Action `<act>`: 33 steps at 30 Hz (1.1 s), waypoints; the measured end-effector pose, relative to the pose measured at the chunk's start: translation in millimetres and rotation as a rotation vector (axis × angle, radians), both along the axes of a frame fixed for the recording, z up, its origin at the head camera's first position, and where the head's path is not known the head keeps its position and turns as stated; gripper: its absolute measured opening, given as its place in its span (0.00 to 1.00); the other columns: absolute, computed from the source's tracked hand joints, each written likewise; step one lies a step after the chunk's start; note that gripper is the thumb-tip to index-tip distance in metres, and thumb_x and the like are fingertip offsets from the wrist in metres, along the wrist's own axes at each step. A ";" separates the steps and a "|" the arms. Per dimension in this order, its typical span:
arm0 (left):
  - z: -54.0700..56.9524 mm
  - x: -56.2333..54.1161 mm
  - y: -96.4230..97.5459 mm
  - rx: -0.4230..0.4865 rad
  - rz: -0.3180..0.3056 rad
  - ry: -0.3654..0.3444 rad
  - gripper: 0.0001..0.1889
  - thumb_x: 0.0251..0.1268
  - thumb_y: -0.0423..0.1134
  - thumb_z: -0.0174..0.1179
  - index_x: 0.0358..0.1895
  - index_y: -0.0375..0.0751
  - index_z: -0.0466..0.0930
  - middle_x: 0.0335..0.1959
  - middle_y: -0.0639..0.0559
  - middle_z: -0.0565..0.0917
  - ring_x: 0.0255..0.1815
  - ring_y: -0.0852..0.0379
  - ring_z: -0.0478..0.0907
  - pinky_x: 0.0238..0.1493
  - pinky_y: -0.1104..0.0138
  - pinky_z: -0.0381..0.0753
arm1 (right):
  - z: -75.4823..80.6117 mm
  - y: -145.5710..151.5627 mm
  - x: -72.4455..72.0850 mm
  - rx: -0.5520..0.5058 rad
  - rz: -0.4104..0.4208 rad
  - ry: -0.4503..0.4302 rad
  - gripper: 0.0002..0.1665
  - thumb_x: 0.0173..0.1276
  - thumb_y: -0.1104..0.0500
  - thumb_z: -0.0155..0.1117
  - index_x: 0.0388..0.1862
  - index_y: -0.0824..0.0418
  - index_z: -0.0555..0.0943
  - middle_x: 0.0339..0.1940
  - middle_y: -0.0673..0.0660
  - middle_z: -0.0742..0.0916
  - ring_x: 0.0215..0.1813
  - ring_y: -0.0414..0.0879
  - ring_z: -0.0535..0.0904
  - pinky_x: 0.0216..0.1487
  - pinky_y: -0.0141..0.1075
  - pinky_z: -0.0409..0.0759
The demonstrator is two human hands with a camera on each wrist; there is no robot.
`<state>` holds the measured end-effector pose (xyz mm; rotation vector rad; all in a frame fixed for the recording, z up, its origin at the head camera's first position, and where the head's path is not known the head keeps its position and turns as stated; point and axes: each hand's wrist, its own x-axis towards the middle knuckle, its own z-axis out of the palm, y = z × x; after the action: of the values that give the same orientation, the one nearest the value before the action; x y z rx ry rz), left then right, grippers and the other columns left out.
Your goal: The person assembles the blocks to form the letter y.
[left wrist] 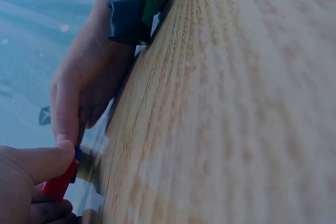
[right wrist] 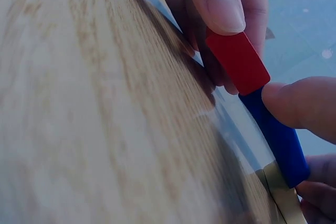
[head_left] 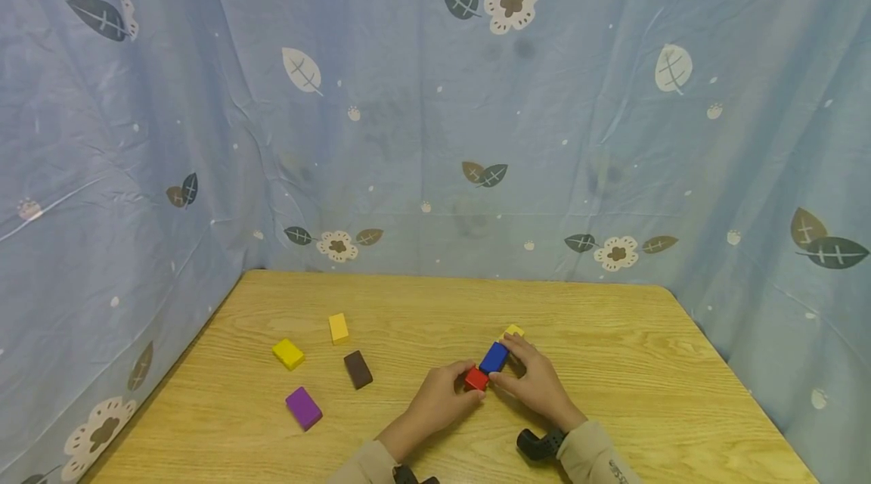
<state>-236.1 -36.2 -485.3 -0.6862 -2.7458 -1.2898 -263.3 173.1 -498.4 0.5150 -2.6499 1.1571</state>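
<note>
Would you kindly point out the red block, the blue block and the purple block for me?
Red block (right wrist: 240,65): right wrist view, on the middle of its exposed broad face.
Blue block (head_left: 494,357): head view, on the middle of its exposed broad face.
Purple block (head_left: 303,407): head view, on the middle of its top.

A person in beige sleeves (head_left: 593,455) works at a light wood-grain table (head_left: 612,340), the left hand (head_left: 438,397) pinching a small red rectangular block (head_left: 477,379) while the right hand (head_left: 540,387) grips a blue rectangular block (head_left: 494,358) set close against it. A pale yellow block (head_left: 514,330), partly hidden by the right fingers, lies just beyond the blue one. Well apart to the left are a bright yellow block (head_left: 289,354), an orange-yellow block (head_left: 339,328), a dark brown block (head_left: 358,370) and a purple block (head_left: 303,408). Behind hangs a light-blue fabric curtain (head_left: 408,128) printed with leaves and white flowers. A black device (head_left: 540,445) sits at the right wrist.
</note>
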 end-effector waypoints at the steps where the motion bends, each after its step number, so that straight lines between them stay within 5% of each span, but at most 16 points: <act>1: 0.2 -0.1 0.1 -0.002 0.002 0.002 0.28 0.59 0.46 0.65 0.60 0.33 0.75 0.51 0.46 0.84 0.55 0.52 0.79 0.56 0.58 0.79 | 0.1 -0.1 -0.2 0.005 0.000 0.006 0.39 0.56 0.45 0.71 0.62 0.63 0.75 0.67 0.62 0.74 0.70 0.64 0.64 0.67 0.61 0.63; 11: 0.2 -0.8 0.8 -0.029 0.009 0.022 0.27 0.59 0.46 0.65 0.59 0.34 0.75 0.51 0.46 0.84 0.55 0.51 0.79 0.56 0.57 0.79 | 3.0 -1.7 0.4 0.042 0.002 0.007 0.37 0.57 0.46 0.71 0.62 0.64 0.75 0.68 0.63 0.73 0.70 0.65 0.63 0.67 0.60 0.64; 33: -4.3 -2.3 3.3 -0.042 -0.023 0.068 0.16 0.57 0.42 0.67 0.48 0.47 0.80 0.38 0.60 0.84 0.39 0.69 0.77 0.38 0.74 0.75 | 0.0 -2.1 0.4 0.032 -0.021 -0.033 0.43 0.50 0.46 0.75 0.63 0.62 0.75 0.70 0.61 0.71 0.72 0.63 0.62 0.68 0.58 0.65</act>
<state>-238.4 -32.8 -489.6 -0.7522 -2.7256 -1.1935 -262.9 171.0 -498.4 0.4762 -2.6996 1.1286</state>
